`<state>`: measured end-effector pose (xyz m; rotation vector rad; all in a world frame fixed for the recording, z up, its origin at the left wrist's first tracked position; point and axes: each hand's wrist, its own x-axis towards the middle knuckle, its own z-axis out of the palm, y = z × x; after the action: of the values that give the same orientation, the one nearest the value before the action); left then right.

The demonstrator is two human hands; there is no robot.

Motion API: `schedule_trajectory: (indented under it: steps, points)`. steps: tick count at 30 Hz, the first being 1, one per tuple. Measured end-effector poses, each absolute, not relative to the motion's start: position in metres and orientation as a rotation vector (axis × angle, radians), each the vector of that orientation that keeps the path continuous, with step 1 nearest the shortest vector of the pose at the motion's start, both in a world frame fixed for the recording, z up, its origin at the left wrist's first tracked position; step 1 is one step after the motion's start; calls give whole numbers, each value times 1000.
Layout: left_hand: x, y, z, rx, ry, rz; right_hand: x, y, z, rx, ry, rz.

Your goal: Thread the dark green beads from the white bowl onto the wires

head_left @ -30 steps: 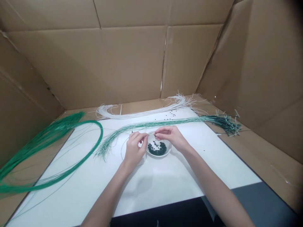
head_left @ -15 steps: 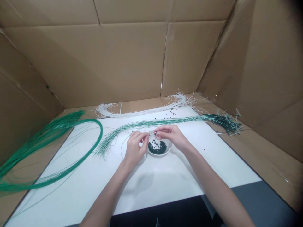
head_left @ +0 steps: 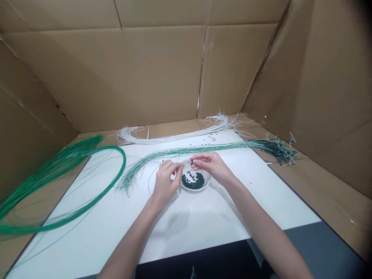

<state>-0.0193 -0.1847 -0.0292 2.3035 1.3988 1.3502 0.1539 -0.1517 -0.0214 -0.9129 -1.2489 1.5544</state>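
Observation:
My left hand point(head_left: 168, 177) pinches a thin strand between thumb and fingertips, and its end points toward my right hand. Behind the left wrist the strand seems to curve in a loose loop on the table. My right hand point(head_left: 211, 164) is closed in a pinch on a small dark bead point(head_left: 192, 162) at the strand's tip; whether the strand runs through it I cannot tell. Beneath both hands stands a white bowl point(head_left: 207, 182), with many small dark beads point(head_left: 193, 182) lying mostly along its near side.
A bundle of green strands point(head_left: 186, 150) with dark beaded ends point(head_left: 279, 150) crosses the table behind the bowl. Farther back lies a bundle of white strands point(head_left: 174, 137), near scattered beads point(head_left: 209, 139). Green coiled strands point(head_left: 122, 166) lie at left. Cardboard walls point(head_left: 159, 73) surround the table.
My right fingertips have shifted very slightly at the strand's tip, with the dark bead still between them. My left hand stays where it was.

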Motion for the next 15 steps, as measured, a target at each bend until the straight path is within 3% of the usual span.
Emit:
schedule_trajectory:
  steps: [15]
  points:
    - [-18,-184,-30,2328,1366,1370,153,-151,-21,-904,-1215,1544]
